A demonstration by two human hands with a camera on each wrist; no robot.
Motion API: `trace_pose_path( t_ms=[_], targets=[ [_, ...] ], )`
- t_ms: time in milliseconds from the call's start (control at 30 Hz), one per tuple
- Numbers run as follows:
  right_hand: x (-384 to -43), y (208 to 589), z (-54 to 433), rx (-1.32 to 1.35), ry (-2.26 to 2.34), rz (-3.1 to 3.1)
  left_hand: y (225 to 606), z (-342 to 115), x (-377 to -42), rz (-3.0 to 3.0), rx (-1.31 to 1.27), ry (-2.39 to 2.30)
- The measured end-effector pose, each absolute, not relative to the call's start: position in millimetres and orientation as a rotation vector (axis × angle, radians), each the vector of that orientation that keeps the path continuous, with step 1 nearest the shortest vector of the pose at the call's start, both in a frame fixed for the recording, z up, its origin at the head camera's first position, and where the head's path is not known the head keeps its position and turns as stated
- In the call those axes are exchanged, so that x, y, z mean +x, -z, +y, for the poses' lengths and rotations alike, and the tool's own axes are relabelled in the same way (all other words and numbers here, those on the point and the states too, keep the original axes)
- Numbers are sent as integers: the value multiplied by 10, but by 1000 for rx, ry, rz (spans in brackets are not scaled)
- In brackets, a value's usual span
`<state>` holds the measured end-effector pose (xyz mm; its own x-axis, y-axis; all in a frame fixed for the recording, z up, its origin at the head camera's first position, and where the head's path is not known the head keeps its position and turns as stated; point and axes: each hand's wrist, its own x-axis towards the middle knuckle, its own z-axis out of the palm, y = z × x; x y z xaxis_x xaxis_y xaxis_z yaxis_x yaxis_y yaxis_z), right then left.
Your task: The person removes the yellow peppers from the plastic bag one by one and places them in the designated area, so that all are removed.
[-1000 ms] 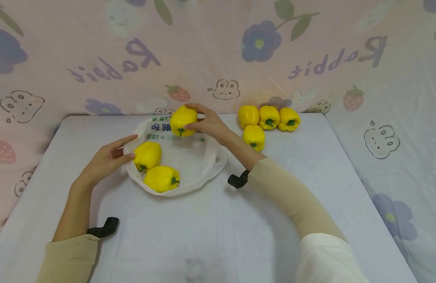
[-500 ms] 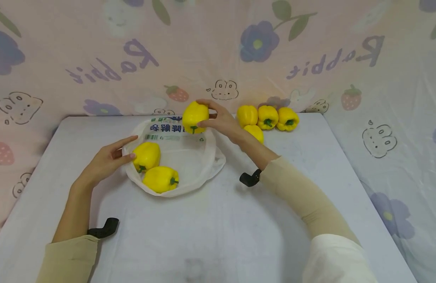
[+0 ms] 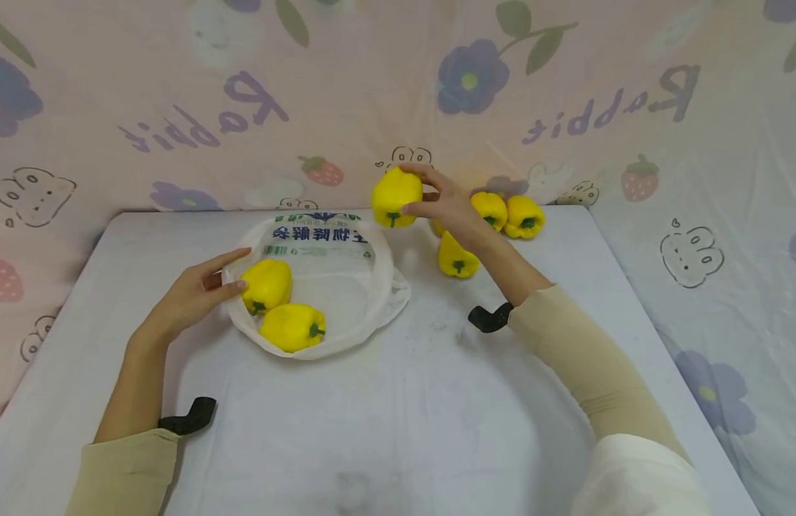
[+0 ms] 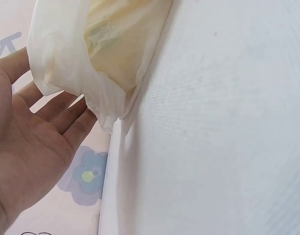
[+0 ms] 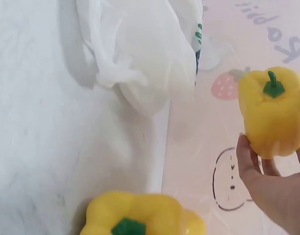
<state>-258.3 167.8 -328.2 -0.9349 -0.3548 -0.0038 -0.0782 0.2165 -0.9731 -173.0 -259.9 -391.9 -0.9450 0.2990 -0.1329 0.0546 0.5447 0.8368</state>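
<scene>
My right hand (image 3: 446, 208) holds a yellow bell pepper (image 3: 396, 197) in the air, just past the right rim of a white plastic bag (image 3: 343, 287). In the right wrist view the same bell pepper (image 5: 272, 115) shows its green stem. My left hand (image 3: 198, 290) pinches the bag's left rim between thumb and fingers. Inside the wide-mouthed bag lie two yellow bell peppers, one (image 3: 269, 283) close to my left thumb and another (image 3: 291, 327) at the front. The left wrist view shows the left hand (image 4: 37, 137) at the bag's thin folded edge, a yellow shape showing through the plastic.
To the right, several yellow bell peppers stand on the white table (image 3: 385, 430): one in front (image 3: 458, 259), others behind (image 3: 488, 210) and at the right end (image 3: 523, 217). My right forearm partly hides this group. A printed curtain (image 3: 359, 93) hangs behind the table's back edge.
My right hand has carried the bell pepper to the right and slightly up, from over the bag to beyond its rim. The left hand and the bag have stayed put.
</scene>
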Motion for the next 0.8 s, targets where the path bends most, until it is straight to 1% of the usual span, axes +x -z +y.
trace_pose_path(
  t_ms=[200, 367, 600, 800],
  targets=[
    [-2581, 3278, 1830, -410, 1778, 2272, 3945, -2646, -1713, 2581, 276, -1273],
    [-2562, 3270, 1974, -425, 1726, 2319, 3961, -2680, -1729, 2642, 317, -1220],
    [-2502, 3265, 2207, -400, 1709, 2307, 3933, -2639, -1723, 2606, 368, -1289],
    [-2459, 3309, 2417, -407, 1643, 2379, 3933, -2601, -1726, 2605, 357, -1327]
  ],
)
